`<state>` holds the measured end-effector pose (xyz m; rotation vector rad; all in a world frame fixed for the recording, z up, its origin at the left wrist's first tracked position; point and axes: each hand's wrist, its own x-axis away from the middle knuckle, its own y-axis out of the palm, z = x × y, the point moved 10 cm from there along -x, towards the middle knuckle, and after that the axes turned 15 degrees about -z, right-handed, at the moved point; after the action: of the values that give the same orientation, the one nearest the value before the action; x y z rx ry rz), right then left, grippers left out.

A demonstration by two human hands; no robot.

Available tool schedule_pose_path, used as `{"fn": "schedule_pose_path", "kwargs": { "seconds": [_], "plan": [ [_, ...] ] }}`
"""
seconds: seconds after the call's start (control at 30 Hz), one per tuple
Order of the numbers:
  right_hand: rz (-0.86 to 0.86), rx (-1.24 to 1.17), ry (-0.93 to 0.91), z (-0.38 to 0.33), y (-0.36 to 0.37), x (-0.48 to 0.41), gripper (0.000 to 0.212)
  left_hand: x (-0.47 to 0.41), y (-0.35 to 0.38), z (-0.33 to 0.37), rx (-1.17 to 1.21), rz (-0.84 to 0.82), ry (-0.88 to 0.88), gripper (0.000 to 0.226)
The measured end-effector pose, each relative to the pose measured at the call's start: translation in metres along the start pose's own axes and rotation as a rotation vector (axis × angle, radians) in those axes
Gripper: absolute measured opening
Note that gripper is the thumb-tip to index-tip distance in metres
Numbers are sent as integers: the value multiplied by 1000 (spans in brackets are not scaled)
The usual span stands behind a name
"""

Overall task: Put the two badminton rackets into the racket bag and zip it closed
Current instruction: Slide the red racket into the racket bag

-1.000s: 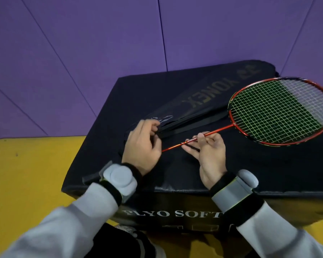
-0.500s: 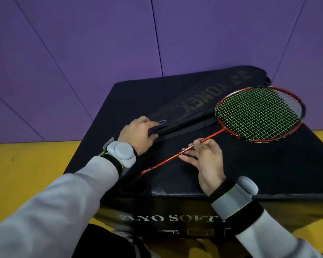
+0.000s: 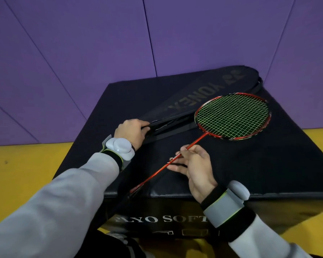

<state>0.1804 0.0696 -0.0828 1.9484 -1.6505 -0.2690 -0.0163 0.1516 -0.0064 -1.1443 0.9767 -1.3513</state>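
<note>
one red-framed badminton racket [image 3: 231,118] lies across a black padded box [image 3: 268,164] at the centre of the frame, its strung head toward the upper right and its thin red shaft running down to the lower left, where the dark handle end reaches the box's front edge. the right hand [image 3: 192,166] pinches that shaft between thumb and fingertips about midway along, palm turned up. the black racket bag [image 3: 203,95] lies on the box behind the racket, its wide end at the upper right and its narrow end toward the centre left; the racket head overlaps the bag's near edge. the left hand [image 3: 131,131] is closed on the bag's narrow end, where the opening gapes slightly. whether a second racket sits inside the bag cannot be told. both wrists carry grey strap-on devices over black bands, with grey sleeves below. purple padded wall [image 3: 101,43] fills the upper frame, and yellow floor [image 3: 22,174] shows at left.
</note>
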Motion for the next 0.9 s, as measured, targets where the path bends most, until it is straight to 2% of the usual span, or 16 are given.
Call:
{"fn": "schedule_pose_path", "kwargs": {
  "seconds": [0.4,0.9],
  "plan": [
    [18,-20,-20,3,2,5,11,-9,-11,3,-29,-22,-84,29],
    [-93,2,40,10,15,3,11,2,-26,12,49,101,12,24]
  ]
}}
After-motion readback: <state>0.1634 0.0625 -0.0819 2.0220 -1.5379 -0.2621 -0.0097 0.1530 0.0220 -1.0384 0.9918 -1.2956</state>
